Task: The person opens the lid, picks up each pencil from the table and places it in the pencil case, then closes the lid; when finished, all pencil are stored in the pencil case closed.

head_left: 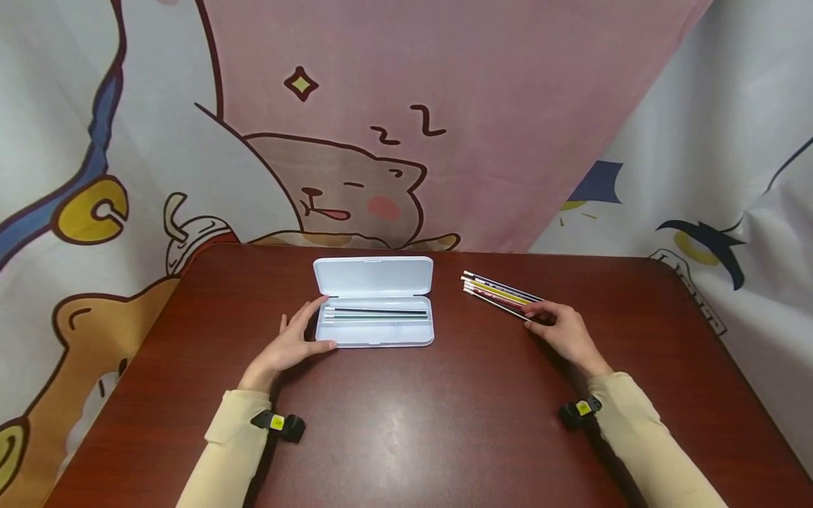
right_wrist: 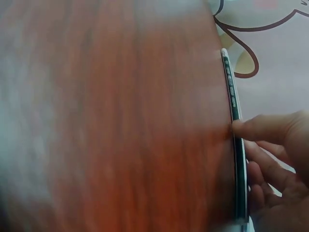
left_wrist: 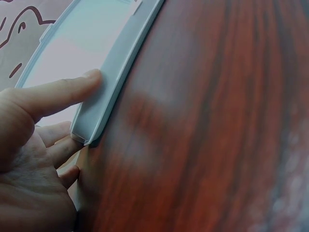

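Observation:
A white pencil case (head_left: 365,335) lies with its lid raised at the back, a few dark pencils (head_left: 375,312) lengthwise inside. My left hand (head_left: 288,347) grips the case's left end, thumb on the front edge and fingers spread toward the back corner; the left wrist view shows the thumb (left_wrist: 72,94) on the rim. To the right of the case, several pencils (head_left: 492,288) in black, yellow and red lie side by side at a slant. My right hand (head_left: 562,331) pinches a dark green pencil (right_wrist: 230,87) at their near right end, between thumb and fingers.
The brown wooden table (head_left: 394,423) extends around both hands, its back edge just behind the case. Behind it hangs a cartoon-printed cloth (head_left: 508,127). A small black camera (head_left: 279,423) is strapped at my left wrist, another camera (head_left: 579,411) at my right.

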The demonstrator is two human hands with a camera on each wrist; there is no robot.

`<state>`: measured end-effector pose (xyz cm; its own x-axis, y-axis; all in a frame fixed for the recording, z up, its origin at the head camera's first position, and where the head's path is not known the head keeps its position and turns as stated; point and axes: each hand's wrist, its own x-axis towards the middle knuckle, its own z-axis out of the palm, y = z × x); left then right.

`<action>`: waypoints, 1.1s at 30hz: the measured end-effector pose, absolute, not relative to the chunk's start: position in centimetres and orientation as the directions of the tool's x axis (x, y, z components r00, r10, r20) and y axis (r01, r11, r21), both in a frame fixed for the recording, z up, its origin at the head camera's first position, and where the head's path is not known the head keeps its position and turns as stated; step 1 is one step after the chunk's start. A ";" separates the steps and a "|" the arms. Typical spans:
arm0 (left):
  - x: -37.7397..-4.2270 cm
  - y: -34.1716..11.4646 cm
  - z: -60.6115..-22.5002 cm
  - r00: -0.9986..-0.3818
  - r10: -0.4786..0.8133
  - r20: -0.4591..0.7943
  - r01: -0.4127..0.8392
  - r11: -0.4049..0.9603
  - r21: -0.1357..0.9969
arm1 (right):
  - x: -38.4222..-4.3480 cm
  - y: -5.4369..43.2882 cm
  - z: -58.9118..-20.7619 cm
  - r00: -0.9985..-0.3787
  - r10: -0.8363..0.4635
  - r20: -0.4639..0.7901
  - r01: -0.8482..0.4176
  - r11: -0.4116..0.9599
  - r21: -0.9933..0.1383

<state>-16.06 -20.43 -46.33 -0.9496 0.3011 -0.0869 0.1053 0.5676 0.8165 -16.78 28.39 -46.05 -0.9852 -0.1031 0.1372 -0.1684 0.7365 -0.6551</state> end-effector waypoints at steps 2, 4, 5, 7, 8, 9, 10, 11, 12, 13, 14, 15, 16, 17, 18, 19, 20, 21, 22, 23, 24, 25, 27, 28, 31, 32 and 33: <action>-16.1 -20.4 -46.4 -0.950 0.301 -0.081 0.109 0.563 0.819 | -16.9 28.3 -46.2 -0.982 -0.113 0.152 -0.185 0.744 -0.642; -16.1 -20.4 -46.4 -0.951 0.300 -0.075 0.112 0.559 0.821 | -16.9 28.2 -46.4 -0.979 -0.123 0.161 -0.198 0.747 -0.634; -16.0 -20.4 -46.4 -0.951 0.300 -0.072 0.114 0.558 0.822 | -16.9 28.2 -46.5 -0.979 -0.125 0.162 -0.201 0.746 -0.635; -16.0 -20.4 -46.4 -0.951 0.301 -0.069 0.117 0.558 0.822 | -16.9 28.2 -46.6 -0.978 -0.127 0.165 -0.204 0.743 -0.637; -16.0 -20.4 -46.4 -0.951 0.301 -0.069 0.117 0.559 0.821 | -16.9 28.2 -46.7 -0.979 -0.125 0.163 -0.202 0.739 -0.643; -16.0 -20.4 -46.4 -0.951 0.302 -0.070 0.118 0.561 0.820 | -16.9 28.2 -46.8 -0.979 -0.122 0.164 -0.200 0.736 -0.646; -16.0 -20.4 -46.4 -0.950 0.303 -0.071 0.118 0.563 0.818 | -16.9 28.2 -46.8 -0.979 -0.119 0.164 -0.198 0.733 -0.651; -16.0 -20.4 -46.4 -0.950 0.303 -0.073 0.118 0.564 0.817 | -16.8 28.2 -46.8 -0.979 -0.118 0.166 -0.199 0.728 -0.656; -16.0 -20.4 -46.4 -0.950 0.303 -0.073 0.118 0.566 0.816 | -16.8 28.2 -46.8 -0.979 -0.115 0.168 -0.199 0.722 -0.662; -16.0 -20.4 -46.4 -0.950 0.303 -0.074 0.118 0.567 0.815 | -16.8 28.2 -46.8 -0.979 -0.113 0.171 -0.199 0.717 -0.668; -15.9 -20.4 -46.4 -0.950 0.303 -0.075 0.116 0.568 0.815 | -16.8 28.2 -46.8 -0.978 -0.112 0.174 -0.201 0.711 -0.673; -15.9 -20.4 -46.4 -0.950 0.302 -0.077 0.115 0.569 0.814 | -16.8 28.2 -46.7 -0.978 -0.114 0.177 -0.205 0.706 -0.678; -15.9 -20.4 -46.4 -0.950 0.302 -0.079 0.113 0.569 0.815 | -16.8 28.2 -46.6 -0.977 -0.117 0.178 -0.208 0.702 -0.681; -15.9 -20.4 -46.4 -0.950 0.301 -0.081 0.111 0.570 0.814 | -16.7 28.2 -46.5 -0.977 -0.118 0.179 -0.210 0.699 -0.684; -15.9 -20.4 -46.4 -0.950 0.300 -0.083 0.109 0.571 0.814 | -16.7 28.2 -46.4 -0.976 -0.120 0.181 -0.213 0.696 -0.685; -15.9 -20.4 -46.4 -0.950 0.299 -0.085 0.108 0.573 0.813 | -16.7 28.1 -46.4 -0.975 -0.123 0.184 -0.217 0.693 -0.688; -15.9 -20.4 -46.4 -0.950 0.299 -0.087 0.106 0.574 0.812 | -16.7 28.1 -46.3 -0.975 -0.124 0.186 -0.220 0.690 -0.690; -15.9 -20.4 -46.4 -0.950 0.299 -0.088 0.106 0.576 0.810 | -16.7 28.1 -46.2 -0.974 -0.126 0.188 -0.222 0.690 -0.689; -16.0 -20.4 -46.4 -0.950 0.299 -0.089 0.105 0.577 0.810 | -16.7 28.1 -46.2 -0.973 -0.126 0.191 -0.225 0.687 -0.691; -16.0 -20.4 -46.4 -0.950 0.299 -0.090 0.105 0.578 0.809 | -16.7 28.0 -46.1 -0.972 -0.129 0.196 -0.230 0.684 -0.692; -16.0 -20.4 -46.4 -0.950 0.299 -0.089 0.106 0.579 0.808 | -16.7 28.0 -46.1 -0.971 -0.131 0.201 -0.235 0.682 -0.692; -16.0 -20.4 -46.4 -0.950 0.299 -0.090 0.106 0.579 0.808 | -16.7 27.9 -46.1 -0.969 -0.134 0.206 -0.241 0.679 -0.693; -16.0 -20.4 -46.4 -0.950 0.300 -0.090 0.107 0.579 0.808 | -16.7 27.8 -46.1 -0.967 -0.138 0.212 -0.249 0.676 -0.693; -16.0 -20.4 -46.4 -0.950 0.300 -0.090 0.106 0.579 0.808 | -16.6 27.7 -46.0 -0.967 -0.141 0.214 -0.252 0.672 -0.697; -16.0 -20.4 -46.3 -0.950 0.299 -0.092 0.104 0.580 0.808 | -16.6 27.3 -45.9 -0.967 -0.147 0.209 -0.253 0.662 -0.706; -16.0 -20.4 -46.3 -0.950 0.299 -0.093 0.104 0.579 0.809 | -16.6 27.1 -45.8 -0.967 -0.150 0.205 -0.252 0.658 -0.710; -16.1 -20.4 -46.3 -0.950 0.299 -0.093 0.103 0.579 0.809 | -16.7 27.0 -45.8 -0.967 -0.153 0.202 -0.253 0.654 -0.713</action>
